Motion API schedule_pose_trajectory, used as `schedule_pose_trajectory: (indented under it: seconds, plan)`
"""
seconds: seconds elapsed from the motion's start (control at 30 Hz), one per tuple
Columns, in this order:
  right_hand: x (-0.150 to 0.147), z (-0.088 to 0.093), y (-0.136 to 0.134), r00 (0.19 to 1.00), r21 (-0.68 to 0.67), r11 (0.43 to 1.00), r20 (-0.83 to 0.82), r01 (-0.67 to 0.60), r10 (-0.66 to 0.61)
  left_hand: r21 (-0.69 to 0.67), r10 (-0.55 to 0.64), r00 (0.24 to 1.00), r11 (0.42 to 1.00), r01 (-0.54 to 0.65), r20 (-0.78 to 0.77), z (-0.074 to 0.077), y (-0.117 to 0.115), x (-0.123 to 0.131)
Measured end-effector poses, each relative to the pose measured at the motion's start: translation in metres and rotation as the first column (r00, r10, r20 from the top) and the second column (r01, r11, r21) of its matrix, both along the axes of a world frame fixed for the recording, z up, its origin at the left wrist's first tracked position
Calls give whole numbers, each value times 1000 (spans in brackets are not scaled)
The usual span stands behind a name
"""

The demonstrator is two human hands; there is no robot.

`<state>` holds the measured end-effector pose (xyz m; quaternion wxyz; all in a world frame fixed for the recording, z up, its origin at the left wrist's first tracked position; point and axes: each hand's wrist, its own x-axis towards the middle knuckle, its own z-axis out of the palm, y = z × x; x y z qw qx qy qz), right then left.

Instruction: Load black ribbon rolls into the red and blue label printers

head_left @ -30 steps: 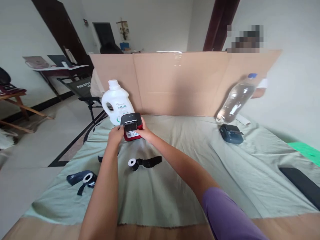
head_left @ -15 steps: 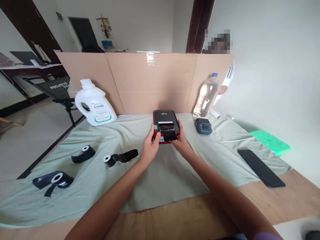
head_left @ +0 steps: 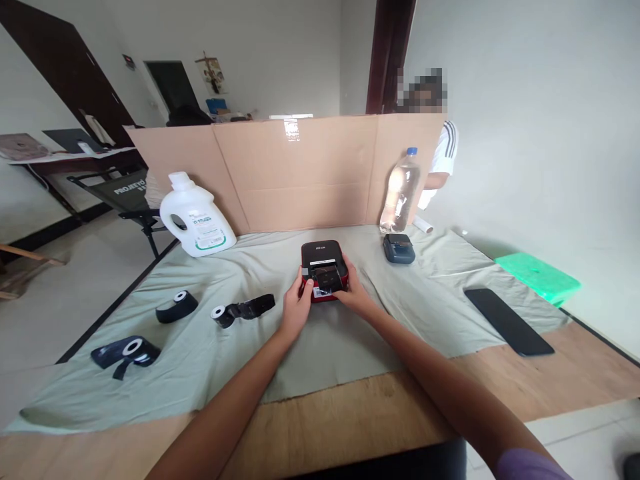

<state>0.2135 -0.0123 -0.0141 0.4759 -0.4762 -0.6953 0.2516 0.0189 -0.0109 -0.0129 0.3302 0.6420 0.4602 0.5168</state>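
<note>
A black and red label printer (head_left: 321,253) is held between my two hands over the middle of the cloth. My left hand (head_left: 298,300) grips its left side, thumb on the front edge. My right hand (head_left: 354,293) is closed round the right front corner, some fingers hidden behind or under it. A black ribbon strip (head_left: 328,280) curls out of the printer's front. To the left lie black ribbon rolls with white cores: one roll (head_left: 221,316) with its tail stretched right, another roll (head_left: 178,307) behind it, and a third roll (head_left: 131,352) nearer the left edge.
A white detergent jug (head_left: 197,217) and a clear bottle (head_left: 401,190) stand before a cardboard panel (head_left: 300,177). A small dark device (head_left: 399,249) sits near the bottle. A black phone-like slab (head_left: 507,321) lies right. Behind the panel is a person (head_left: 443,157). A green stool (head_left: 537,273) stands beyond the table.
The printer sits slightly lower in the view, closer to the cloth, with both hands still on it. The whole view has shifted a little as my head moved.
</note>
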Motion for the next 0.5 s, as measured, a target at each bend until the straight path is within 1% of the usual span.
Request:
schedule_pose_trajectory:
  seconds: [0.07,0.1,0.13,0.17,0.2,0.23,0.27,0.3,0.33,0.4,0.43,0.5]
  plan:
    - [36,15,11,985,17,1000,173,25,-27,24,9,998,1000,-8,-66,-1,1,-4]
    - [58,25,18,957,68,991,262,114,-128,35,12,996,999,-9,-94,-2,1,-6]
    - [82,36,27,903,147,956,321,252,-287,44,11,994,999,-6,-112,-3,1,-7]
    - [105,46,36,824,208,900,362,384,-435,52,8,993,999,-1,-122,-4,1,-9]
    - [127,55,45,736,239,850,425,470,-527,58,6,992,998,1,-123,-5,1,-9]
    - [146,61,53,647,233,822,522,520,-556,64,6,993,998,2,-121,-6,0,-10]
    - [161,66,60,563,198,813,632,548,-533,68,6,993,998,2,-119,-6,0,-10]
    - [172,68,65,490,157,811,726,564,-482,69,8,993,998,1,-118,-7,0,-10]
    - [179,67,69,438,117,812,793,572,-423,67,10,993,998,-2,-116,-7,0,-9]
    - [185,60,70,389,74,824,855,562,-342,56,12,994,998,-6,-112,-6,1,-9]
    - [185,55,69,382,81,831,860,550,-337,50,12,994,999,-6,-108,-6,1,-9]
    - [182,42,65,376,130,841,851,525,-366,39,4,995,999,0,-95,-5,1,-9]
